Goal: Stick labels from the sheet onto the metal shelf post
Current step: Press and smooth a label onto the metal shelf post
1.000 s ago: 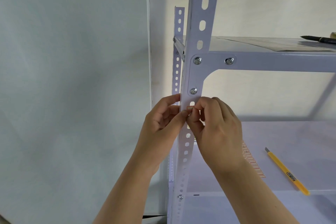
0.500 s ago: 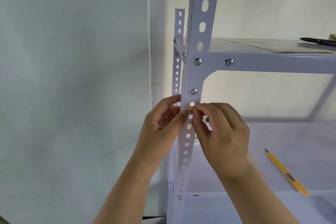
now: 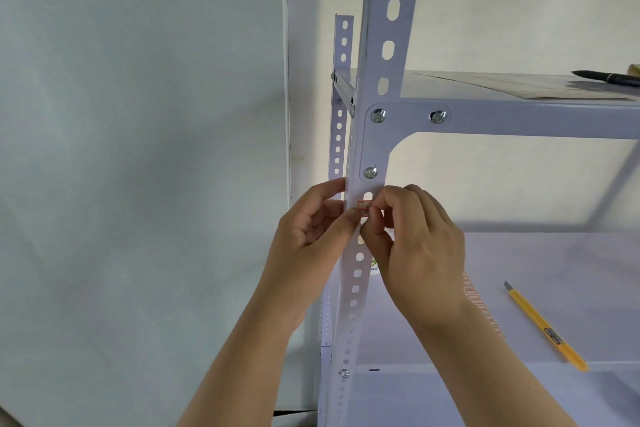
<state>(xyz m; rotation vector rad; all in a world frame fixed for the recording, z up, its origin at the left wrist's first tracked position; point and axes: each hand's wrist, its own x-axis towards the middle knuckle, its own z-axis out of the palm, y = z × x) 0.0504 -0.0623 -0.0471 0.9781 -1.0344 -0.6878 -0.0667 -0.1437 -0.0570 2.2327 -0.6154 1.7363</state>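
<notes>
Here, both hands meet at the front metal shelf post [image 3: 372, 28], just below the lowest screw of its corner bracket. A small white label [image 3: 363, 205] with an orange-red border lies crosswise on the post's front face, between two of its slots. The left hand [image 3: 311, 229] wraps the post from the left: its fingers curl round the edge behind the metal, and its thumb lies on the front face with the tip at the label's left end. The right hand [image 3: 419, 246] comes from the right with fingers curled, forefinger and thumb pinched on the label's right end and covering that part. Whether the label is fully stuck down cannot be told. On the lower shelf [image 3: 571, 253], the label sheet [image 3: 485, 315] with orange print shows from behind the right forearm, and a yellow utility knife [image 3: 543, 326] lies near it to the right. On the top shelf [image 3: 519, 121] rest a flat paper [image 3: 519, 85] and a black pen [image 3: 606, 77]. A second perforated post [image 3: 341, 97] stands behind.
</notes>
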